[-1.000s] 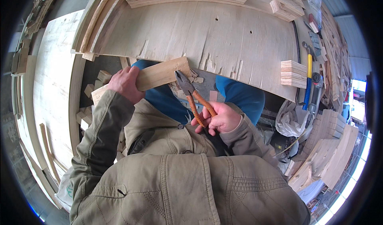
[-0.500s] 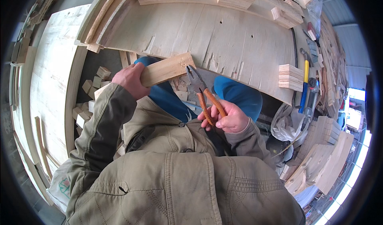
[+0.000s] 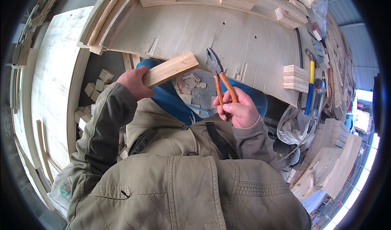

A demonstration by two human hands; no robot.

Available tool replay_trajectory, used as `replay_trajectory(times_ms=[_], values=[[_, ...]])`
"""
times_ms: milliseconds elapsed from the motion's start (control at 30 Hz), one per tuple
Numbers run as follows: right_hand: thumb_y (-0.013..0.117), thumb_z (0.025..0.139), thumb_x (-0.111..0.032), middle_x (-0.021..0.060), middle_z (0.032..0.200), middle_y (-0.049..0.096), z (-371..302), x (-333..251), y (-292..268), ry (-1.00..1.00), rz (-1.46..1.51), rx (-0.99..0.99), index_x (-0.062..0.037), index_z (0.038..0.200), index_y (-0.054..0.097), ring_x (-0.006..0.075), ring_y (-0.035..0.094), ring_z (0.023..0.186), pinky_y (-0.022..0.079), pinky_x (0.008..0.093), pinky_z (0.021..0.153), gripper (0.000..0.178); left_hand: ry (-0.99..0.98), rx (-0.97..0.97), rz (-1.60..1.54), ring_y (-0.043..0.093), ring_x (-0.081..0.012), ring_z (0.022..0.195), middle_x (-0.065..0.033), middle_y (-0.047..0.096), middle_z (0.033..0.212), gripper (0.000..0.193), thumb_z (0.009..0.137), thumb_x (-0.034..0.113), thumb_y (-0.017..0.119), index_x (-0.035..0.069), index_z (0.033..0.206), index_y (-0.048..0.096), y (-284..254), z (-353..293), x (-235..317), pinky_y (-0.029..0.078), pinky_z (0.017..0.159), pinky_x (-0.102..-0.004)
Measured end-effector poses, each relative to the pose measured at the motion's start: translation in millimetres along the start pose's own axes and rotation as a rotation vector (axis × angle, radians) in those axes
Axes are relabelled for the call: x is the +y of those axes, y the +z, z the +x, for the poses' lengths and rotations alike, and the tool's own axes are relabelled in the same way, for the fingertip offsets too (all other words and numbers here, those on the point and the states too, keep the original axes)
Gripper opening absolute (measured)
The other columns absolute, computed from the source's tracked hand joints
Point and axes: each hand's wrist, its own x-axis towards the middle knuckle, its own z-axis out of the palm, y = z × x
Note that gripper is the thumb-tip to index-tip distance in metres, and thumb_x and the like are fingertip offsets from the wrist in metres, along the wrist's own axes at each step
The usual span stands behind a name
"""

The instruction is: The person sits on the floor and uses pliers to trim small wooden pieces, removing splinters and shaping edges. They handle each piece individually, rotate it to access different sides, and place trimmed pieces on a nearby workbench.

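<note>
My left hand is clamped round a pale wooden strip, which slants up to the right above my blue-trousered left leg, its far end near the edge of the plywood bench top. My right hand has its fingers closed on the lower handles of orange-gripped pliers; the handles stand slightly apart, and I cannot tell whether the jaws meet. The pliers' head points up beside the strip's end, clear of it. A hammer lies at right, next to a layered plywood block.
</note>
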Motion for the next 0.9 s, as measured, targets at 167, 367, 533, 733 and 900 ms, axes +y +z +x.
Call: replay_trajectory(times_ms=[167,367,533,733,900], values=[[0.066,0.09,-0.002,0.0138,0.105,0.065,3,9,1,-0.044,-0.21,0.073,-0.0016,0.103,0.057,0.0138,0.06,0.076,0.051,0.0279,0.066,0.016,-0.007,0.006,0.023,0.071,-0.0424,0.093,-0.0226,0.07,0.091,0.053,0.066,0.03,0.087,0.002,0.104,0.065,2,1,-2,0.055,0.083,-0.0489],[0.069,0.092,-0.003,0.0026,0.093,0.058,8,17,8,-0.456,-0.747,0.239,-0.0014,0.108,0.062,0.0087,0.054,0.075,0.048,0.0249,0.071,0.018,0.039,0.204,0.163,0.071,-0.0411,0.096,-0.0195,0.069,0.099,0.052,0.07,0.033,0.087,0.004,0.105,0.062,16,-4,4,0.057,0.086,-0.0498],[0.069,0.09,-0.001,0.0028,0.091,0.058,7,25,5,-0.324,-0.665,0.243,-0.0005,0.105,0.063,0.0099,0.056,0.076,0.049,0.0264,0.07,0.017,0.057,0.275,0.261,0.071,-0.0406,0.102,-0.0193,0.07,0.107,0.055,0.073,0.037,0.087,0.004,0.109,0.06,20,-11,12,0.058,0.087,-0.0502],[0.07,0.084,0.002,0.0076,0.097,0.061,3,32,-1,-0.33,-0.72,0.233,0.0009,0.1,0.064,0.0145,0.06,0.077,0.05,0.0306,0.07,0.017,0.075,0.351,0.274,0.071,-0.0403,0.101,-0.0187,0.07,0.105,0.051,0.073,0.033,0.086,0.004,0.108,0.063,18,-13,14,0.058,0.088,-0.0496],[0.07,0.083,0.007,0.0087,0.102,0.063,-10,18,-2,-0.526,-0.762,0.311,-0.0001,0.095,0.064,0.0135,0.062,0.085,0.052,0.0296,0.077,0.016,0.111,0.282,0.151,0.071,-0.0405,0.1,-0.0175,0.069,0.103,0.047,0.071,0.03,0.086,0.005,0.104,0.064,21,-5,-3,0.058,0.086,-0.0495]])
